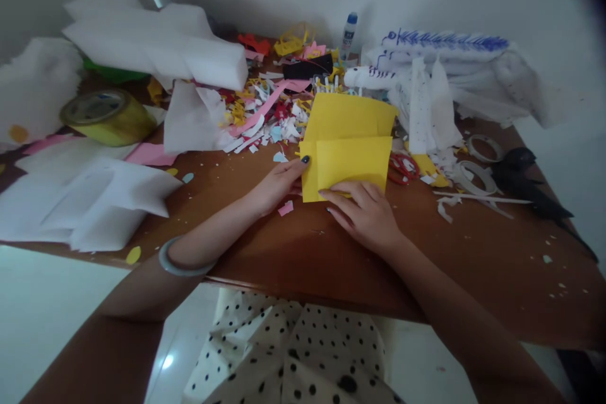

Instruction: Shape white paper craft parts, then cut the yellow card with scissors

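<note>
Head view: we see a folded yellow paper sheet (348,145) lying flat on the brown counter (473,259), just in front of a heap of coloured paper scraps (265,113). We note the left hand (277,186) at the sheet's left edge, fingers extended and relaxed, thumb tip resting on the near fold; it presses rather than grips. The right hand (364,211) lies palm down on the sheet's lower edge, fingers (338,191) spread flat on the yellow surface, not closed around anything. A pale bangle (182,262) sits on the left forearm. Red-handled scissors (402,167) lie just right of the sheet, partly tucked under it. Further right we record tape rings (478,164) and a dark object (525,183) we cannot identify. A yellow tape roll (106,117) stands at far left, near white foam sheets (156,38). A glue bottle (349,35) stands upright at the back.
</note>
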`<state>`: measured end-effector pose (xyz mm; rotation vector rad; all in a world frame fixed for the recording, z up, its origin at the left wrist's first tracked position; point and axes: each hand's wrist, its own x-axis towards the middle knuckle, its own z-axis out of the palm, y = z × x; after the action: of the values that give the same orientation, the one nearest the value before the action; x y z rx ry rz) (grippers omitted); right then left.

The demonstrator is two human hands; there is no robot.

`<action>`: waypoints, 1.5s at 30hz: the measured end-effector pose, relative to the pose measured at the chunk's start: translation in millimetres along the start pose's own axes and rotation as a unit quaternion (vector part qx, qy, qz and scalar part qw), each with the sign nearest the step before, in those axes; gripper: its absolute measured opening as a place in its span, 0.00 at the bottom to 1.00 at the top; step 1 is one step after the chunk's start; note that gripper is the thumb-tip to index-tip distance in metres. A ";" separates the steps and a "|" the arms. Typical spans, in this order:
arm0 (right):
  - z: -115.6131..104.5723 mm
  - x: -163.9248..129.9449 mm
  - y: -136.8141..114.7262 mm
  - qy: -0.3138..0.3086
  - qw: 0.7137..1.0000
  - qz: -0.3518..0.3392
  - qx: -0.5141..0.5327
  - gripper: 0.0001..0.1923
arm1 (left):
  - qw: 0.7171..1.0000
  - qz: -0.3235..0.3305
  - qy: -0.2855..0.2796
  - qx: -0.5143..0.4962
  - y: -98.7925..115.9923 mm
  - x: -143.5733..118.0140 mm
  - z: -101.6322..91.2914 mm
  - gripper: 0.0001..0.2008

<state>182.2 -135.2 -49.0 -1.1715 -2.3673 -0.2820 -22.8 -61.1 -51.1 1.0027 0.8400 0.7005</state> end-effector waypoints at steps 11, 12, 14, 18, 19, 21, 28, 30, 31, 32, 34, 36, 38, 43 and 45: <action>0.0 -1.1 6.3 0.004 0.997 0.073 0.024 0.16 | 0.953 0.126 -0.049 0.270 -4.1 6.5 -2.4 0.17; -0.7 -1.0 9.0 0.018 0.995 0.095 0.025 0.17 | 0.940 0.134 -0.052 0.309 -3.9 6.1 -3.3 0.16; -0.9 -0.9 15.2 0.036 0.989 0.141 0.038 0.17 | 0.910 0.145 -0.056 0.384 -2.7 3.8 -3.7 0.13; 5.4 -0.9 24.3 0.014 0.972 0.205 0.115 0.15 | 0.876 0.154 -0.065 0.452 -1.2 -2.7 1.3 0.14; 7.5 -0.6 24.9 0.005 0.966 0.218 0.141 0.14 | 0.874 0.153 -0.066 0.456 -1.4 -3.9 3.2 0.15; 10.8 0.6 24.5 -0.005 0.953 0.241 0.183 0.09 | 0.869 0.146 -0.073 0.467 -2.5 -5.1 6.7 0.15; 16.8 4.5 24.2 -0.034 0.948 0.244 0.200 0.05 | 0.804 0.206 -0.011 0.558 -5.0 0.7 2.5 0.11; 19.0 3.8 26.1 -0.037 0.951 0.236 0.194 0.05 | 0.804 0.199 -0.005 0.560 -4.9 2.8 -1.1 0.09; 19.9 3.5 26.8 -0.039 0.952 0.233 0.192 0.05 | 0.808 0.196 -0.005 0.555 -4.8 3.6 -2.5 0.09; 20.5 3.3 27.2 -0.038 0.953 0.231 0.191 0.05 | 0.814 0.194 -0.008 0.548 -4.6 4.2 -3.4 0.08; 20.8 3.5 27.0 -0.037 0.954 0.226 0.195 0.05 | 0.827 0.191 -0.018 0.528 -4.2 4.6 -3.7 0.08; 20.1 4.4 25.7 -0.040 0.954 0.216 0.205 0.05 | 0.838 0.186 -0.029 0.512 -3.7 4.3 -2.7 0.08; 19.4 5.3 24.1 -0.047 0.954 0.205 0.213 0.05 | 0.840 0.190 -0.032 0.507 -3.3 3.7 -1.3 0.09; 19.8 4.0 23.1 -0.047 0.953 0.212 0.213 0.05 | 0.823 0.202 -0.040 0.529 -2.1 4.2 -2.8 0.08; 20.5 2.7 23.7 -0.044 0.953 0.210 0.212 0.05 | 0.807 0.211 -0.044 0.550 -1.3 5.4 -5.5 0.08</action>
<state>192.8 -111.0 -65.9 -1.4407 -2.0326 0.4082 -24.6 -54.9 -55.4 2.3128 0.9461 0.4863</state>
